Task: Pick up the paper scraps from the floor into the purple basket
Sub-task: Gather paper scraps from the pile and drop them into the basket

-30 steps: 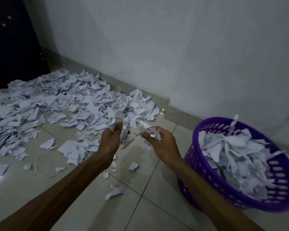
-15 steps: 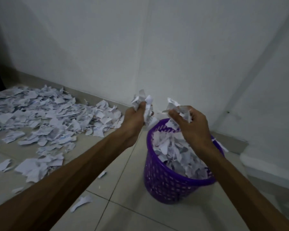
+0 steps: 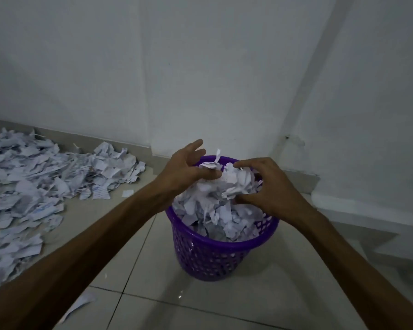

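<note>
Paper scraps point(image 3: 215, 201) heap above the purple basket point(image 3: 215, 248) rim; left hand point(image 3: 184, 170) and right hand point(image 3: 267, 189), fingers spread, release theirs. Next: reach left for the floor pile point(image 3: 45, 182).

Both fistfuls of scraps point(image 3: 234, 184) released onto the heap in the purple basket point(image 3: 215, 253); left hand point(image 3: 184, 170) and right hand point(image 3: 270, 189) now spread-fingered over it.

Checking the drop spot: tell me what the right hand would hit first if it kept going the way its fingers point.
The right hand points left and slightly down over the purple basket. It would probably meet the heaped paper scraps first, with the left hand beyond; depth is unclear.
</note>
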